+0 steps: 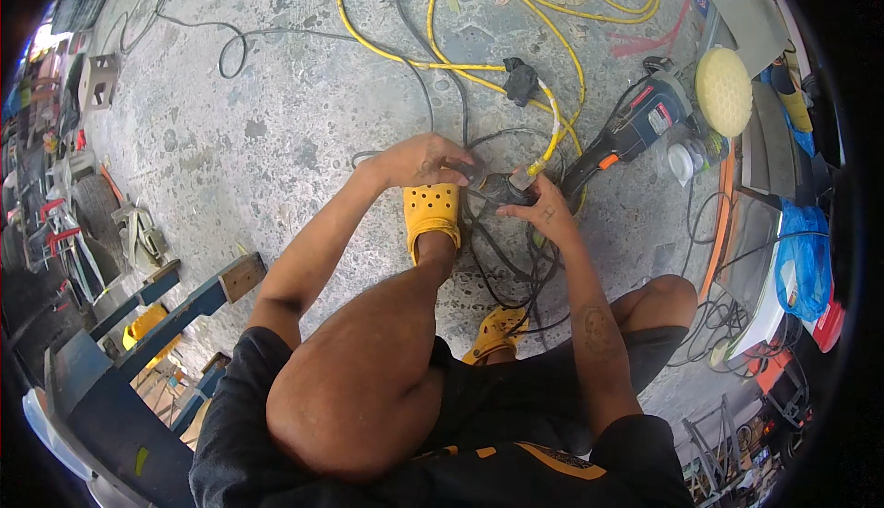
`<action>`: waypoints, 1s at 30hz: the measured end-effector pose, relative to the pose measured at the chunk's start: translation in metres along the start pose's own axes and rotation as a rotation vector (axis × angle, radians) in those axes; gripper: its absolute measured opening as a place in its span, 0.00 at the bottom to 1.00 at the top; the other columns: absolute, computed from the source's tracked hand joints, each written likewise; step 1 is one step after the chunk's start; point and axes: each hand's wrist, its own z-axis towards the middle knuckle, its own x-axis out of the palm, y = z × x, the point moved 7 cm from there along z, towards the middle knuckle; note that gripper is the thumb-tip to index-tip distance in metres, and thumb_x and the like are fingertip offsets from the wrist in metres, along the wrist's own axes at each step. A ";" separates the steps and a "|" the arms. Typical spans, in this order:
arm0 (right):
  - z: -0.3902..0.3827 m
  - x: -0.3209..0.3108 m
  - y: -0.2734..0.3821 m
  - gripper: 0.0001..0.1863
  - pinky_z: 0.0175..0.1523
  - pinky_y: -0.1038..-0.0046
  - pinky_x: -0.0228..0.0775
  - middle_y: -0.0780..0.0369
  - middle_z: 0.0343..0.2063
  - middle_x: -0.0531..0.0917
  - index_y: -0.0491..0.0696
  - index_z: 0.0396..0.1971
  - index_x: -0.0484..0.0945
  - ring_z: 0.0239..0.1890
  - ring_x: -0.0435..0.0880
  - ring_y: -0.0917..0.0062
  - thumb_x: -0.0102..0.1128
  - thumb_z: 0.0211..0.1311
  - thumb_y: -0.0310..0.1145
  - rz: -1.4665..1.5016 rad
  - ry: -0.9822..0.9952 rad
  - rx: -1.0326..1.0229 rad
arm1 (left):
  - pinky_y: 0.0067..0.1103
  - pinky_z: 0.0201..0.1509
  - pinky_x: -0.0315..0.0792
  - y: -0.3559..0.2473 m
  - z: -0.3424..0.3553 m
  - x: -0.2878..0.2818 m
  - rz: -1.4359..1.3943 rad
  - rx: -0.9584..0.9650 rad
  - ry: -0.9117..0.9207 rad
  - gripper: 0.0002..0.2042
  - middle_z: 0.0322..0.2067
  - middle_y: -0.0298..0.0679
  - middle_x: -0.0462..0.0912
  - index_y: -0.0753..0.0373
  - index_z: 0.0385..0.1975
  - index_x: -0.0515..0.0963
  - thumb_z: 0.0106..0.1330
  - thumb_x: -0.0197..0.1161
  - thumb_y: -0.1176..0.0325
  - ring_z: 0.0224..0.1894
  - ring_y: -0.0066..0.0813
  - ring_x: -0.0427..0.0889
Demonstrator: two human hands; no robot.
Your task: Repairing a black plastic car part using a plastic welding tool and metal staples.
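Just past my raised yellow clog [433, 209], my left hand [425, 160] is closed around a small black plug [472, 173] on a dark cord. My right hand [547, 210] grips a black cord connector [503, 191], with the pale end of a yellow extension cord [551, 119] beside the fingers. Plug and connector are close together; whether they touch I cannot tell. To the right of that hand lies a polisher [635, 121], dark blue and black with an orange switch and a yellow foam pad [725, 92]. Black cords [516, 273] tangle below my hands.
Yellow cord loops and a thin black cable [235, 47] spread over the concrete floor [276, 103]. A dark wrap [521, 81] sits on the yellow cord. Left stand a blue wooden frame [175, 324] and a tyre [95, 202]. A blue plastic bag [803, 264] lies at the right.
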 end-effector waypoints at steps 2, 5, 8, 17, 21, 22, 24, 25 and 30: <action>-0.001 0.000 -0.002 0.47 0.62 0.60 0.65 0.50 0.52 0.78 0.41 0.55 0.69 0.58 0.73 0.56 0.82 0.36 0.50 0.026 -0.003 -0.016 | 0.32 0.48 0.75 -0.001 0.007 0.005 0.003 -0.051 0.098 0.20 0.42 0.48 0.84 0.65 0.46 0.81 0.62 0.65 0.56 0.45 0.47 0.82; 0.002 0.004 0.012 0.47 0.60 0.60 0.65 0.49 0.51 0.78 0.40 0.54 0.69 0.57 0.74 0.54 0.81 0.36 0.50 0.003 0.000 -0.036 | 0.33 0.46 0.75 0.001 0.007 -0.001 0.020 -0.010 0.079 0.18 0.40 0.50 0.83 0.65 0.44 0.81 0.60 0.67 0.58 0.44 0.49 0.81; 0.006 0.014 0.027 0.45 0.57 0.61 0.68 0.50 0.49 0.79 0.40 0.54 0.69 0.54 0.77 0.58 0.81 0.37 0.47 0.014 0.001 -0.125 | 0.35 0.44 0.74 -0.018 0.007 -0.005 -0.009 0.059 0.149 0.16 0.37 0.52 0.82 0.65 0.41 0.82 0.58 0.68 0.60 0.41 0.50 0.81; -0.010 -0.005 0.010 0.39 0.57 0.69 0.67 0.57 0.48 0.79 0.40 0.55 0.68 0.50 0.77 0.70 0.80 0.40 0.27 0.245 -0.020 -0.176 | 0.39 0.39 0.74 -0.016 0.037 0.023 0.289 0.049 0.060 0.14 0.25 0.54 0.81 0.63 0.31 0.83 0.48 0.71 0.60 0.35 0.54 0.81; 0.007 0.005 0.006 0.33 0.52 0.73 0.69 0.60 0.44 0.79 0.41 0.50 0.69 0.45 0.78 0.75 0.78 0.44 0.25 0.113 -0.061 -0.242 | 0.40 0.46 0.71 -0.010 0.020 0.019 0.234 0.052 0.028 0.19 0.34 0.50 0.82 0.61 0.41 0.83 0.50 0.71 0.60 0.44 0.50 0.79; 0.017 0.008 -0.001 0.33 0.51 0.74 0.70 0.60 0.43 0.79 0.41 0.51 0.69 0.44 0.78 0.75 0.78 0.45 0.26 0.219 -0.018 -0.253 | 0.40 0.49 0.70 -0.012 0.023 0.019 0.390 0.016 0.026 0.22 0.39 0.49 0.82 0.62 0.45 0.82 0.50 0.71 0.59 0.47 0.48 0.78; 0.030 0.007 -0.001 0.32 0.49 0.75 0.71 0.60 0.42 0.81 0.41 0.51 0.69 0.41 0.79 0.76 0.77 0.47 0.27 0.341 0.002 -0.201 | 0.41 0.52 0.68 -0.034 0.014 0.009 0.483 0.073 -0.233 0.23 0.41 0.47 0.81 0.64 0.47 0.80 0.52 0.70 0.58 0.49 0.47 0.76; 0.037 0.003 0.002 0.32 0.49 0.75 0.71 0.60 0.42 0.81 0.41 0.51 0.69 0.41 0.79 0.76 0.77 0.47 0.27 0.346 0.000 -0.209 | 0.41 0.54 0.66 -0.054 -0.001 -0.005 0.567 0.138 -0.468 0.25 0.44 0.45 0.79 0.65 0.49 0.78 0.54 0.70 0.57 0.51 0.46 0.74; 0.053 -0.038 -0.038 0.24 0.39 0.72 0.72 0.59 0.33 0.82 0.40 0.37 0.77 0.34 0.79 0.77 0.79 0.44 0.33 -0.110 -0.167 -0.240 | 0.33 0.45 0.73 -0.224 -0.111 -0.133 -0.063 0.192 -0.561 0.22 0.39 0.47 0.79 0.69 0.49 0.76 0.63 0.64 0.57 0.42 0.43 0.78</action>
